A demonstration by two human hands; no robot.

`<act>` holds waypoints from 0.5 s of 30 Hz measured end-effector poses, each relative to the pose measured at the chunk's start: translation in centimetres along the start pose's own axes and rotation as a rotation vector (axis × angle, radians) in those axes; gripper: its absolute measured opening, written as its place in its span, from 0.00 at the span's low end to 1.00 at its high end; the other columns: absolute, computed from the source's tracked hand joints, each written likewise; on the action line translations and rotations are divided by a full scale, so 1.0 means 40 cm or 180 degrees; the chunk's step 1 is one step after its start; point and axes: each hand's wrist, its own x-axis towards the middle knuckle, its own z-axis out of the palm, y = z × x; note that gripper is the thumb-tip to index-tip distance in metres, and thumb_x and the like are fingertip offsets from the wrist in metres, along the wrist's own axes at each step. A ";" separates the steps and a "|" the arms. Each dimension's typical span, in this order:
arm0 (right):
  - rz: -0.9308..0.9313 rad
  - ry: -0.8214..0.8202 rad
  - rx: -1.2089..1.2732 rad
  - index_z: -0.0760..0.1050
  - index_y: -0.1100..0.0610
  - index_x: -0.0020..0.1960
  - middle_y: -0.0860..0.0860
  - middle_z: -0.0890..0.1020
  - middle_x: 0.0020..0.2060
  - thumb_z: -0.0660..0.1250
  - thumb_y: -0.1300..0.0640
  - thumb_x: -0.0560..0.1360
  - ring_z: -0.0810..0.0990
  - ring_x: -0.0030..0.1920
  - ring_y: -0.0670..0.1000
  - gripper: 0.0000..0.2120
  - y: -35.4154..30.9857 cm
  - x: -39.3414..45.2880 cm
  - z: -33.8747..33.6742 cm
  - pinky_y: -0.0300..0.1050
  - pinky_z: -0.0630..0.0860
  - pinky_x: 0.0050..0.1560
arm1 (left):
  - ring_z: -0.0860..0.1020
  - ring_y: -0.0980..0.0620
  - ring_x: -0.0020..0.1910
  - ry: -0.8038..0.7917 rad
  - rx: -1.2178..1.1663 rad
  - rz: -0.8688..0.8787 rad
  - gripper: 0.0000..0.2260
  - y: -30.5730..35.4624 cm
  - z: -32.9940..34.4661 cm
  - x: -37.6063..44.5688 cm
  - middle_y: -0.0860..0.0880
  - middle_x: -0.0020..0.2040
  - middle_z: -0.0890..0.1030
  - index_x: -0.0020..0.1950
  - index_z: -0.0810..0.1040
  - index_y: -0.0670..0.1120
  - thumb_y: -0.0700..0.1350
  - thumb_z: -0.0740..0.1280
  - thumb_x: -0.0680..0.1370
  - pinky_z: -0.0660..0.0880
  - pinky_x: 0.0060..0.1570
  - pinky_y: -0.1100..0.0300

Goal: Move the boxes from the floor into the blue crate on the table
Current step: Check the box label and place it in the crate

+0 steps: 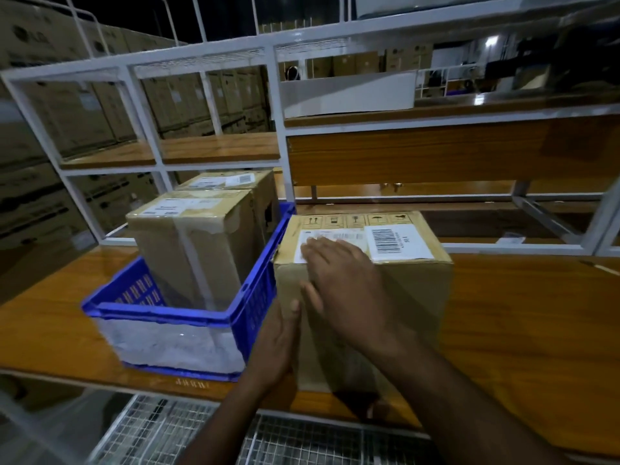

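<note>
The box (pixel 365 280) stands on the counter (pixel 523 313), just beside the right wall of the blue crate (pixel 258 297) and close to the counter's front edge. It is not yet inside the crate. Its top face carries a barcode label (pixel 397 241) and a row of handling symbols.

The left hand (pixel 276 344) presses flat against the box's left front corner, fingers straight, in the narrow space next to the crate wall. The right hand (pixel 345 280) lies across the top front edge, fingers spread and straight over the shipping label. Neither grip closes around the box; both appear to steady it, probably before a lift over the crate wall.

Two boxes already occupy the crate: a taped box (pixel 198 243) in front and a second box (pixel 235 186) behind it. Space remains at the crate's front. A white shelf frame (pixel 278 135) stands along the counter's rear edge.
</note>
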 end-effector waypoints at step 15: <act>0.0771 0.0552 -0.0082 0.77 0.55 0.65 0.52 0.80 0.64 0.67 0.39 0.76 0.75 0.68 0.50 0.25 0.106 -0.089 -0.025 0.60 0.59 0.76 | 0.63 0.56 0.78 0.0304 0.2013 0.1941 0.24 0.194 -0.032 0.111 0.53 0.73 0.74 0.73 0.74 0.51 0.58 0.64 0.79 0.65 0.74 0.44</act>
